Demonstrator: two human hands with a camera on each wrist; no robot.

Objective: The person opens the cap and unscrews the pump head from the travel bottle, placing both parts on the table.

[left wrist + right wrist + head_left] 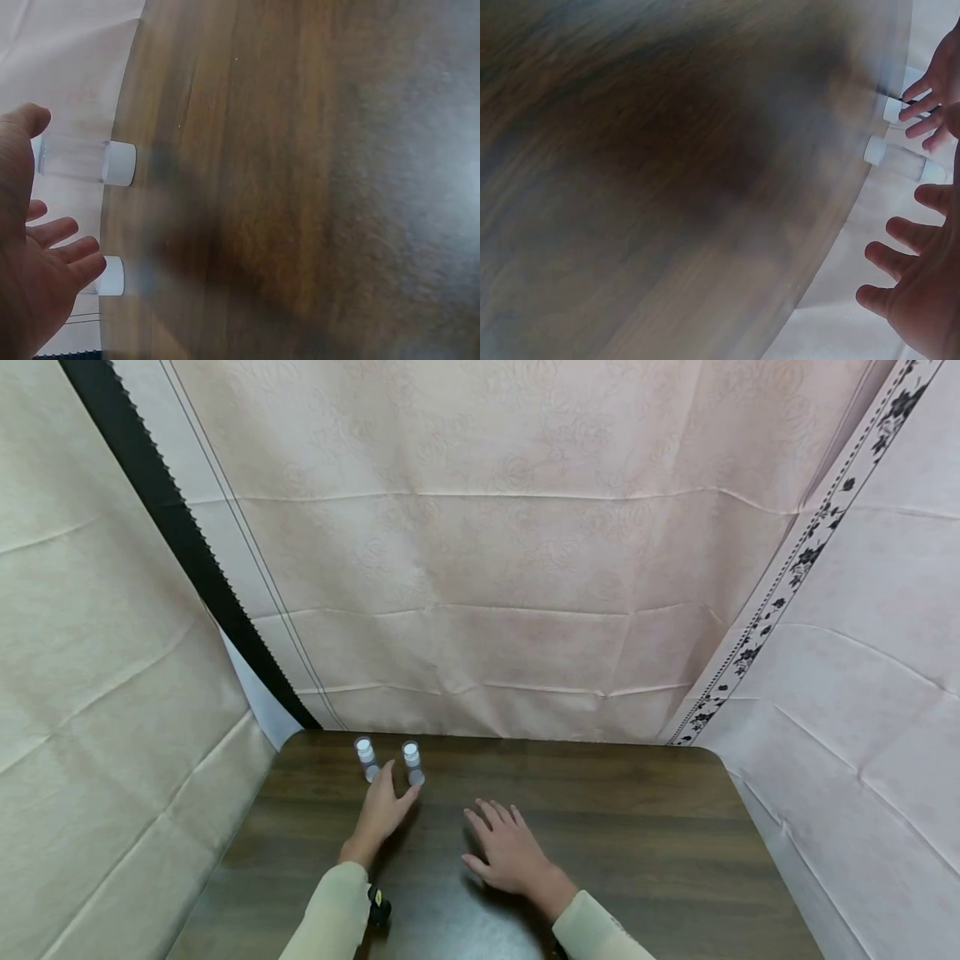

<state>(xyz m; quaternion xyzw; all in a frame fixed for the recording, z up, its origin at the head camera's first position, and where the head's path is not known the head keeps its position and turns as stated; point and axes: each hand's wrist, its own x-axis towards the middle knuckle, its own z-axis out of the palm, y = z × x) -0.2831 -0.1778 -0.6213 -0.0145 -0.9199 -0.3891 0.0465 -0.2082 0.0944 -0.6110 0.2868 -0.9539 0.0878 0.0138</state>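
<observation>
Two small clear bottles with white ends stand near the far edge of the wooden table, the left bottle [367,759] and the right bottle [413,763] a short gap apart. My left hand [381,814] reaches toward them, its fingers by the left bottle and its thumb by the right bottle's lower end; I cannot tell if it touches either. In the left wrist view, the thumb and fingers are spread apart, partly covering the bottles. To the right, my right hand [510,853] is over the table with its fingers spread and nothing in it.
The dark wooden table [600,810] has rounded far corners. Pale creased cloth [487,552] hangs behind it and at both sides, with a black strip [187,543] at left and a floral border [810,552] at right. A dark band [378,907] is on the left wrist.
</observation>
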